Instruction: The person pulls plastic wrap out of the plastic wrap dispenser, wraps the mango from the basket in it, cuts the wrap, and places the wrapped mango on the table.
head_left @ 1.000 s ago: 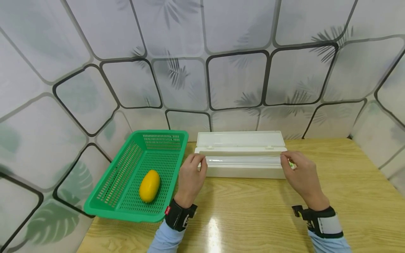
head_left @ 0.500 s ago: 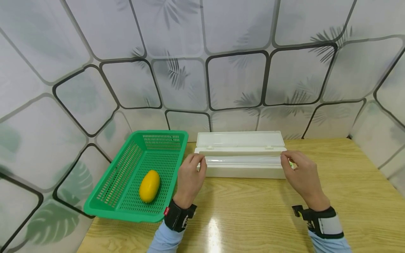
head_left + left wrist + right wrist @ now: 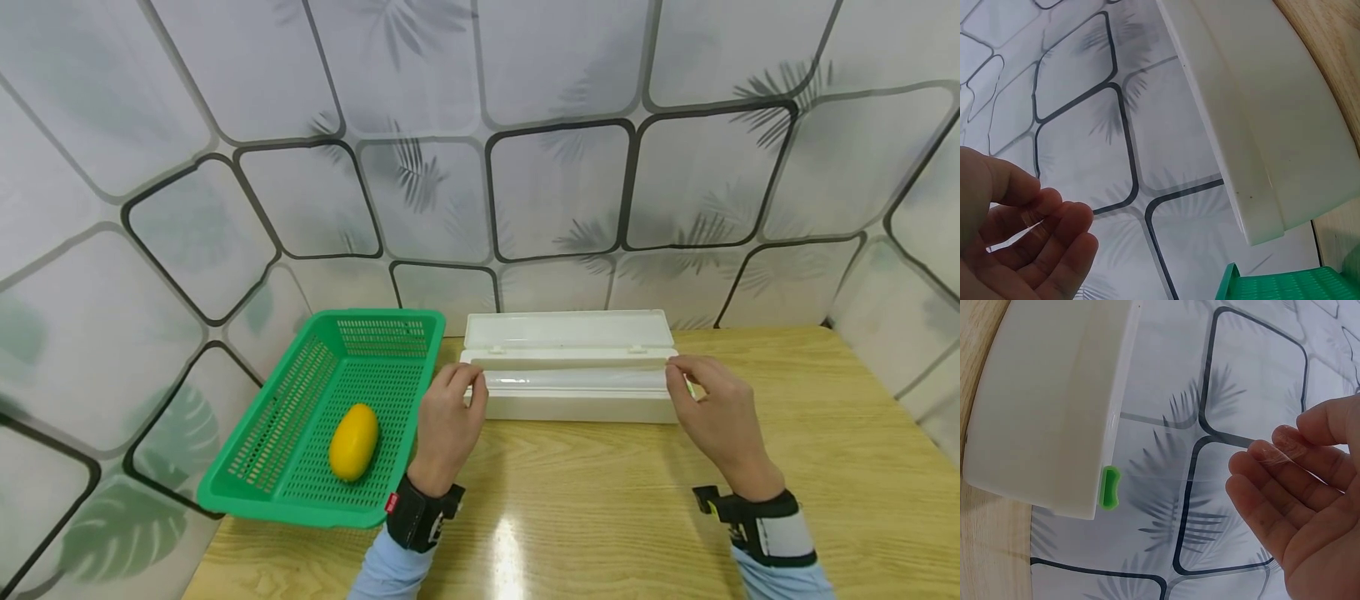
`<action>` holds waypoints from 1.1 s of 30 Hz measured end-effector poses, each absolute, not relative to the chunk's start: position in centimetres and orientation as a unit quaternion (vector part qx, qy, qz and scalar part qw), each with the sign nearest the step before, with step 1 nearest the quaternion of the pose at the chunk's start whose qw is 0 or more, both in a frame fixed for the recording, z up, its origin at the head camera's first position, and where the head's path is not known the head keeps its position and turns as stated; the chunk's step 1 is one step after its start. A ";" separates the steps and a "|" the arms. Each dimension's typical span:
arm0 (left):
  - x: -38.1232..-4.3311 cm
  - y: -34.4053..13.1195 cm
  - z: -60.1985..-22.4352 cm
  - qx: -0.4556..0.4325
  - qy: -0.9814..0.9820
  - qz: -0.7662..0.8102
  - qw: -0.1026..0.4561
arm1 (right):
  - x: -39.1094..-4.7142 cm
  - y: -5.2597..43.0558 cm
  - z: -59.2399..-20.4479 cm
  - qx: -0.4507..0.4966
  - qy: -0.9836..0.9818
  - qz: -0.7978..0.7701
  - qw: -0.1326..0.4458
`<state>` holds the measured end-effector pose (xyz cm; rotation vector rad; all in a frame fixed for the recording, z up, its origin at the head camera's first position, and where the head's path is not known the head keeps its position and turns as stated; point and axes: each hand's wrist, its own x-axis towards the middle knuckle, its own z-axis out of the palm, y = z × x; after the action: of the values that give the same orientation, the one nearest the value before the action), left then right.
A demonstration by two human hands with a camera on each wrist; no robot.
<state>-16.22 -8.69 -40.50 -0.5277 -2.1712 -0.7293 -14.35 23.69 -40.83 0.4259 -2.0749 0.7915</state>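
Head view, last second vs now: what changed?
No clear move, grab or release. The slight picture shift runs through the wall too, so likely the camera. Unchanged: left hand and right hand pinched near either end of the open white box (wrist views now show clear film at the fingers); yellow fruit in the green basket.

In the left wrist view, left hand (image 3: 1022, 240) cropped at lower left, green basket (image 3: 1291, 285) at lower right, white cling-film dispenser (image 3: 1279, 112) at top

box (image 3: 577, 408): smooth plastic | film (image 3: 573, 380): glossy plastic | tabletop (image 3: 592, 517): glossy wood-grain
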 end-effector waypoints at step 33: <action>-15.6 -8.8 -39.9 -0.217 -0.845 -0.292 0.392 | -13.7 23.6 -40.1 0.168 -0.828 0.320 0.430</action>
<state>-15.65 -8.82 -39.90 -0.5501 -2.1454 -0.7405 -13.74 23.57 -40.11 0.4193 -2.0653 0.7986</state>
